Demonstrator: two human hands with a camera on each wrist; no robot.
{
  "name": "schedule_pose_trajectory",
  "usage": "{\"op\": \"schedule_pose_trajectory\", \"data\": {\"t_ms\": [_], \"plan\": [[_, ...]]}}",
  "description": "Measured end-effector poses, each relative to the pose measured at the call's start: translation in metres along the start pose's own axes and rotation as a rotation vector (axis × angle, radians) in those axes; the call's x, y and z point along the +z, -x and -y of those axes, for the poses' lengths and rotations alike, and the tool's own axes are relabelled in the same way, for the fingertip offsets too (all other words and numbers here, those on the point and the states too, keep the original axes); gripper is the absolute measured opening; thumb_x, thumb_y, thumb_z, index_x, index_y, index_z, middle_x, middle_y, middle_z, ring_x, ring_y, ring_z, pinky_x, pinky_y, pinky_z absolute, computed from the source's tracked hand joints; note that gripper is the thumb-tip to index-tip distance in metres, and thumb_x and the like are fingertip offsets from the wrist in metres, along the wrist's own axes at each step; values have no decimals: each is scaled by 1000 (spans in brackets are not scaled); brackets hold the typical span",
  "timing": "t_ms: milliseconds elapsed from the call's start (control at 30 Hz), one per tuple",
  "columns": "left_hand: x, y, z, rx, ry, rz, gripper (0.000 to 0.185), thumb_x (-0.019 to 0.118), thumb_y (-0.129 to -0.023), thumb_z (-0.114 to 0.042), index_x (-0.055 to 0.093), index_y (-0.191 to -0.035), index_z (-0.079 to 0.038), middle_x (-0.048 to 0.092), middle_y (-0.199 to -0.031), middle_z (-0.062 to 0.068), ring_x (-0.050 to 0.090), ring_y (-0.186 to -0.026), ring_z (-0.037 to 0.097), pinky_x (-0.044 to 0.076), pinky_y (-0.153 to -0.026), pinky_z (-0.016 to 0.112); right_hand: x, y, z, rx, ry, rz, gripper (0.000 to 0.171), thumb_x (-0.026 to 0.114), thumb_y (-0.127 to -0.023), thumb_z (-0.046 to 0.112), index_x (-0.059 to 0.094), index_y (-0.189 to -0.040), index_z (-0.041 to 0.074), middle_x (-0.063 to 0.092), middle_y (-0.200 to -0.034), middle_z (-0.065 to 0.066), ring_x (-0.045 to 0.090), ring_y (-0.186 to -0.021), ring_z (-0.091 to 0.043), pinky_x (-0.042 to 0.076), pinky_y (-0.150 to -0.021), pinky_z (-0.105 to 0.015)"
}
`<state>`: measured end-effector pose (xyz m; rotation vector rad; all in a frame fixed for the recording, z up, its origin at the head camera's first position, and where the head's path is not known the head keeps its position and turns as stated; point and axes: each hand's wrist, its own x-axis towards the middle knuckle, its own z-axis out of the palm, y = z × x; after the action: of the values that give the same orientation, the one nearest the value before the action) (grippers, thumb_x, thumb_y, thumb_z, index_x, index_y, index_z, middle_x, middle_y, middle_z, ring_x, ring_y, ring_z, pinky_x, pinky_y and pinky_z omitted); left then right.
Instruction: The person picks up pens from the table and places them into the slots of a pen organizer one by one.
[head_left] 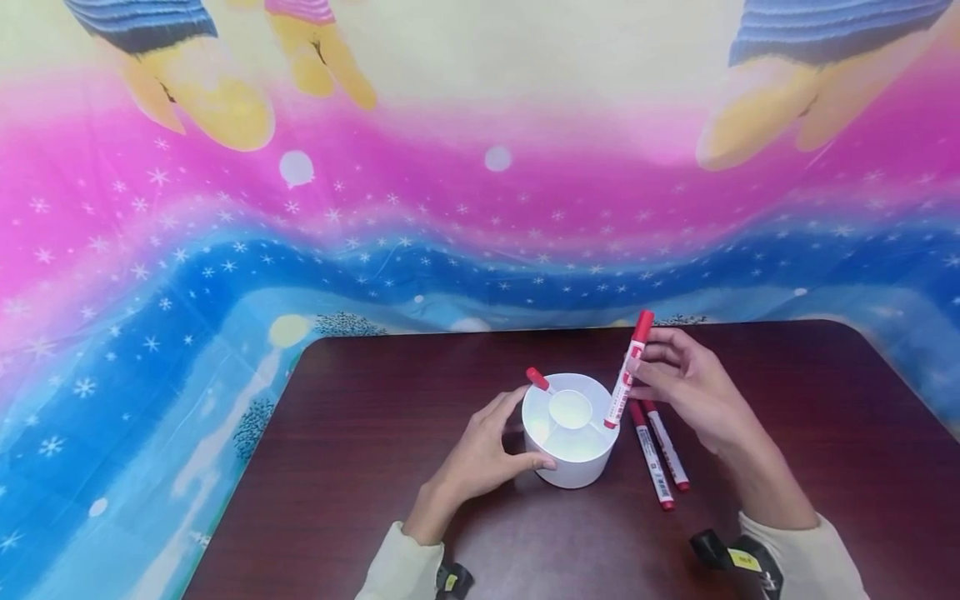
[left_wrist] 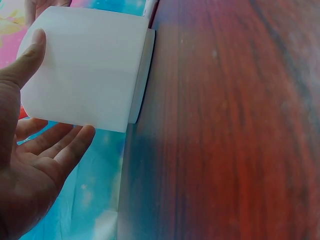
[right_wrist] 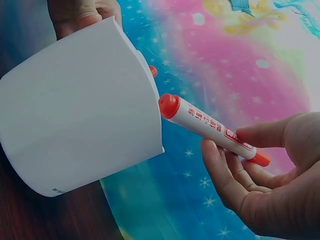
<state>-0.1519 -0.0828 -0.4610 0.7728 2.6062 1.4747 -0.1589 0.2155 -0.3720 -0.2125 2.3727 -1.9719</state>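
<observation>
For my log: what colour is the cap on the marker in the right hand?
Red, on a white barrel; the marker shows best in the right wrist view.

Bright, even head view; darker, softer wrist views.

From your head camera the light is soft and even: the white holder (head_left: 570,429) glows nearly blown out beside your left hand (head_left: 480,454), which casts only a faint shadow on the dark table (head_left: 375,467). The cloth backdrop (head_left: 480,208) bows at the edges from wide-angle distortion. In your left wrist view, the wood blurs away from the hand and the palm is shaded. In your right wrist view, your right hand (right_wrist: 270,185) is dim against the bright backdrop, while the marker (right_wrist: 212,129) stays sharp.
</observation>
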Motion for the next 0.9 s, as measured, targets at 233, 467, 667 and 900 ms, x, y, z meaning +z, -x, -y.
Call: {"op": "schedule_pose_trajectory", "data": {"t_ms": [233, 467, 667, 900], "plan": [[0, 0, 0, 0, -3, 0, 103, 99, -77, -34, 44, -163, -25, 61, -146, -4, 67, -129, 11, 56, -106, 21, 4, -1, -2, 26, -7, -16, 53, 66, -107, 10, 38, -149, -6, 62, -115, -4, 76, -95, -7, 67, -84, -34], [0, 0, 1, -1, 2, 1, 103, 99, -78, -36, 43, -163, -27, 61, -145, -4, 67, -128, 11, 56, -106, 21, 7, -1, -3, 46, -16, -12, 49, 65, -106, 8, 39, -145, -5, 62, -114, -4, 75, -94, -8, 67, -85, -33], [0, 1, 2, -3, -5, 1, 103, 98, -78, -37, 43, -164, -27, 60, -146, -4, 67, -129, 11, 56, -106, 21, 7, -1, -4, 46, -15, 2, 44, 65, -106, 6, 41, -142, -4, 62, -113, -5, 76, -94, -7, 67, -84, -32], [0, 1, 2, -7, -2, 2, 103, 98, -78, -38, 43, -164, -26, 60, -147, -4, 66, -130, 11, 55, -107, 21, 9, -1, -4, 43, -15, 6, 41, 65, -106, 6, 43, -139, -6, 63, -112, -5, 76, -93, -7, 67, -83, -30]]}}
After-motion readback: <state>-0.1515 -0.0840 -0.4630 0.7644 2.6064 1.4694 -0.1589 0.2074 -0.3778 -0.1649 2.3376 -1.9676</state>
